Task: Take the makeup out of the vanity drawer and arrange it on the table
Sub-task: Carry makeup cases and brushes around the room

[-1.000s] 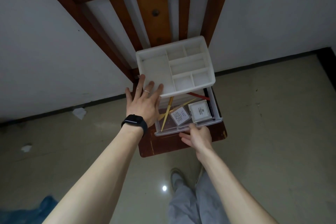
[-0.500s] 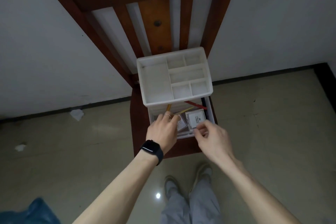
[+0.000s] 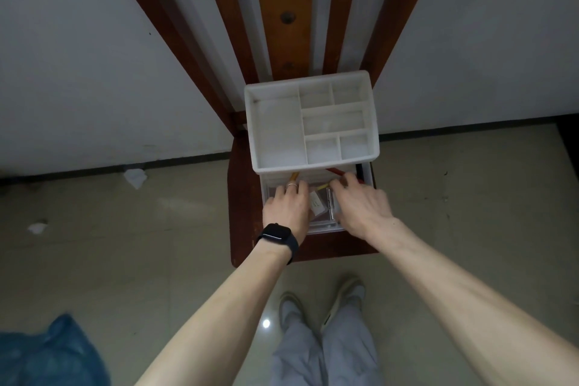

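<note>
A white compartment organizer (image 3: 250, 135) stands on a wooden chair seat (image 3: 241, 213), its top tray empty. Its clear drawer (image 3: 322, 230) is pulled out toward me. Both my hands are inside it. My left hand (image 3: 286, 207), with a ring and a black watch, reaches into the drawer's left part with its fingertips hidden. My right hand (image 3: 360, 207) grips a square clear case (image 3: 330, 205), which is tipped up on its edge. A small labelled packet (image 3: 317, 205) lies between the hands. A yellow pencil (image 3: 294, 176) and a red pencil (image 3: 335, 171) stick out under the organizer.
The chair's slatted back (image 3: 282, 19) rises against a white wall. Crumpled paper scraps (image 3: 135, 177) lie on the tiled floor at left, and a blue bag (image 3: 47, 351) sits at the lower left. My feet (image 3: 313, 307) stand just in front of the chair.
My left hand left the organizer's side and went into the drawer. My right hand moved from the drawer front into it, and the square case now stands on edge.
</note>
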A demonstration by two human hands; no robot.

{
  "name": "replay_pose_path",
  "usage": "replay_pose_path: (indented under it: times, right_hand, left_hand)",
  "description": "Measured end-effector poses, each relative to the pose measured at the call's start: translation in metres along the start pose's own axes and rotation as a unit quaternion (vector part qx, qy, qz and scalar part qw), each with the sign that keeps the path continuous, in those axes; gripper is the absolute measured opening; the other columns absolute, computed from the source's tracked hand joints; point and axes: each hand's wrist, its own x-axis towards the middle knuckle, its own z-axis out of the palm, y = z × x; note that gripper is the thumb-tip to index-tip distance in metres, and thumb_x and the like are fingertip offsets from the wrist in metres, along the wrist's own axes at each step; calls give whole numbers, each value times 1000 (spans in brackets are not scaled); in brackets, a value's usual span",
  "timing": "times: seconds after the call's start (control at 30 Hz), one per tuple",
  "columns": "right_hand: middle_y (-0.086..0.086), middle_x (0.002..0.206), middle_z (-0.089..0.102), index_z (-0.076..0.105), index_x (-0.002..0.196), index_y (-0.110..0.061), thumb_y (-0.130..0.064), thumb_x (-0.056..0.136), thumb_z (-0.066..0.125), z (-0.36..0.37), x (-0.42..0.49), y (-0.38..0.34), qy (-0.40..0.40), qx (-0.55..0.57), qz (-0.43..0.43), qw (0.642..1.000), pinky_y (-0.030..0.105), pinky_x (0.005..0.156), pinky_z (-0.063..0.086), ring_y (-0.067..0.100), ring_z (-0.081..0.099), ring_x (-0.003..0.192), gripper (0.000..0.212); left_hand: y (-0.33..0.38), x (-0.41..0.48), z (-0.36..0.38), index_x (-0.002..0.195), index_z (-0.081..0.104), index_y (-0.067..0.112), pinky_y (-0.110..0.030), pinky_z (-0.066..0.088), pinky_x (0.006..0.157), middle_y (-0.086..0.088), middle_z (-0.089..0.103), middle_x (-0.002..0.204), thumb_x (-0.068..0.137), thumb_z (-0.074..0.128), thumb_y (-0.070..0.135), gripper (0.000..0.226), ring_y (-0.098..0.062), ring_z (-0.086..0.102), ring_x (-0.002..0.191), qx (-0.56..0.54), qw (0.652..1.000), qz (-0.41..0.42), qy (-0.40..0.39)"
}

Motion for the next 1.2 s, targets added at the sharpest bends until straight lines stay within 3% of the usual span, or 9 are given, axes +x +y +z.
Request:
replay_pose_path:
  times: [0.23,0.37,0.47,0.7,0.8,0.9,1.0,1.1,1.2]
  right_hand:
    - [10,127,41,46,127,-14,-29,84,76,-10,3,4,23,2,11,1000,39,60,46,28,61,91,54]
    - [5,123,56,45,126,-17,-39,88,72,-12,-3,10,48,16,-16,999,39,67,53,30,67,91,52]
    - [-1,110,66,42,118,-22,-45,91,68,-13,-13,17,73,48,-36,995,37,65,47,30,67,90,44]
    - [-19,93,57,48,107,-32,-51,92,66,-36,-54,26,191,229,14,954,27,55,42,12,58,76,31]
    - [-21,89,58,53,101,-37,-46,87,73,-50,-70,24,192,388,93,897,22,59,45,0,56,76,26]
    - [-12,93,70,63,96,-29,-36,83,81,-67,-88,17,180,554,162,797,20,70,49,4,65,86,23]
    - [0,89,78,70,96,-16,-21,84,81,-87,-110,7,166,688,170,686,18,62,53,6,72,75,18]
    - [3,91,79,73,96,-13,-17,88,77,-112,-141,-3,149,729,149,651,14,57,51,7,73,76,11]
    - [0,90,79,74,96,-12,-18,90,75,-142,-173,-14,132,733,115,657,13,60,51,7,74,80,8]
  left_hand:
    - [0,0,-5,123,41,16,-38,48,69,-5,65,117,93,65,29,41,-30,60,107,-30,999,4,29]
    - [0,-4,-11,120,40,17,-35,40,60,-5,67,110,93,61,13,34,-30,63,98,-41,999,17,32]
    - [-3,-10,-19,117,42,19,-37,39,60,-5,65,109,95,57,14,27,-33,63,97,-85,996,13,27]
    - [-13,-40,-55,123,52,32,-39,53,76,1,68,116,95,57,33,28,-30,64,102,-215,975,-50,24]
    - [-17,-53,-75,118,55,34,-42,56,79,2,69,113,92,60,34,26,-26,65,99,-273,958,-78,23]
    - [-21,-68,-98,114,59,33,-39,56,84,4,70,112,91,66,33,24,-22,66,101,-343,933,-105,38]
    - [-26,-87,-120,115,65,27,-32,54,88,5,72,109,90,69,30,26,-15,66,102,-405,903,-130,67]
    - [-29,-114,-146,111,68,21,-26,52,86,4,73,100,89,72,24,23,-12,68,97,-474,863,-151,91]
    - [-31,-149,-173,103,67,26,-25,54,81,6,73,95,88,73,21,17,-10,70,90,-544,813,-171,114]
